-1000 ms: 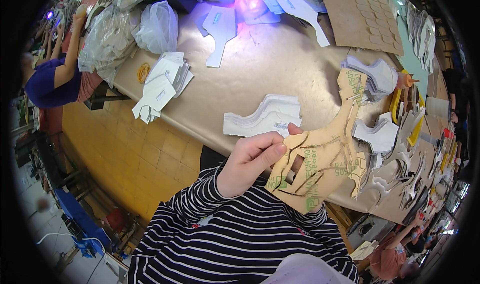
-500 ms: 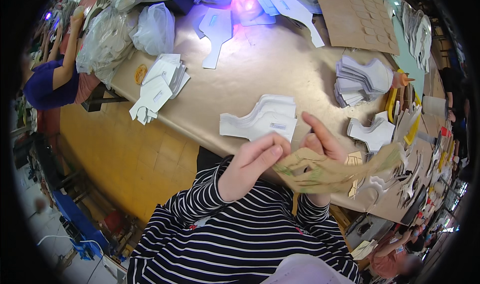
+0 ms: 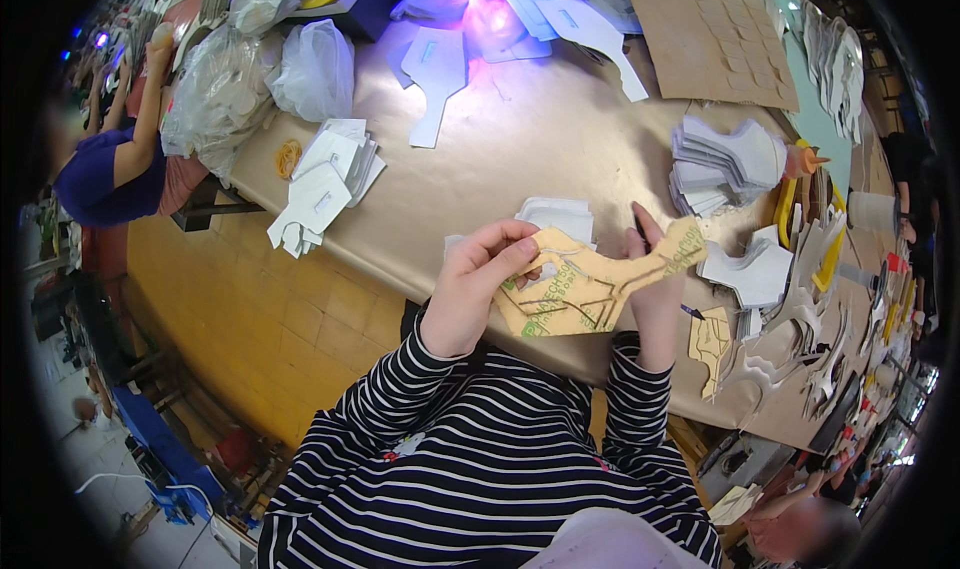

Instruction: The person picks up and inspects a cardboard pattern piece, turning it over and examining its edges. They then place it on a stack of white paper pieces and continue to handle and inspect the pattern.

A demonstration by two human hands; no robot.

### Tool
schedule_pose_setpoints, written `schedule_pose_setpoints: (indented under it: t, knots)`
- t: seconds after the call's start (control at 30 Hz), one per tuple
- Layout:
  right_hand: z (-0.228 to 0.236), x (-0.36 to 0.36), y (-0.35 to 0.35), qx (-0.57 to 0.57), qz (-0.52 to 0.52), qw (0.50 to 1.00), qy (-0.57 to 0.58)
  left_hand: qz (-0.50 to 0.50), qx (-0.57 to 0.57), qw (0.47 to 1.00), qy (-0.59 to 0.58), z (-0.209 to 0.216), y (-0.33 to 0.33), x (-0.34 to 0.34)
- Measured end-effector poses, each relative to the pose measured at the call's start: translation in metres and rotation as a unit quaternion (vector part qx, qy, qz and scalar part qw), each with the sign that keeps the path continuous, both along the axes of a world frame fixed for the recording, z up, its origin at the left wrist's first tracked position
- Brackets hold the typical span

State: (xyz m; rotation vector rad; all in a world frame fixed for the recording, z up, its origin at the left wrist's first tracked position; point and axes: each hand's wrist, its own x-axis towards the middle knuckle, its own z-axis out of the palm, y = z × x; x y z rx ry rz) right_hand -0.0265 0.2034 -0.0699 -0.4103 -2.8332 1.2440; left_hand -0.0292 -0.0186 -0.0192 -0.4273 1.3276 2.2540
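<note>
My left hand (image 3: 487, 274) pinches the left end of a yellow cardboard template (image 3: 580, 287) between thumb and fingers. The template has dark drawn lines, green print, and a narrow arm rising to the right; its face is turned up. Behind that arm is my right hand (image 3: 652, 269), mostly hidden, with one finger stretched up. A slim dark thing (image 3: 641, 228) shows beside this finger, too small to name. Partly covered by the template and my left hand, a stack of white cut pieces (image 3: 555, 210) lies on the table.
White shaped pieces lie stacked at left (image 3: 325, 181) and right (image 3: 730, 159). A smaller yellow template (image 3: 709, 344) rests right of my arm near white offcuts (image 3: 765, 369). Brown cardboard (image 3: 710, 39) covers the far right; plastic bags (image 3: 312, 69) stand far left, near another person (image 3: 110, 174).
The yellow template has swung from edge-on to face up and moved left and upward. My left hand has shifted up to its end; my right hand has gone behind it.
</note>
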Motion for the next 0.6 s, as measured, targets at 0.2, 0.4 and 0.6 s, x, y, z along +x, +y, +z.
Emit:
schedule_pose_setpoints:
  t: [0.2, 0.4, 0.6]
  knots:
    - [0.025, 0.01, 0.023, -0.218, -0.086, 0.963, 0.136, 0.045, -0.075, 0.995, 0.044, -0.018, -0.006, -0.014]
    - [0.042, 0.018, 0.03, -0.29, -0.107, 0.879, 0.364, 0.142, -0.401, 0.869, 0.251, -0.043, -0.012, -0.046]
    - [0.025, 0.014, 0.043, -0.427, -0.238, 0.827, 0.277, -0.015, -0.419, 0.866, 0.272, -0.044, -0.024, -0.037]
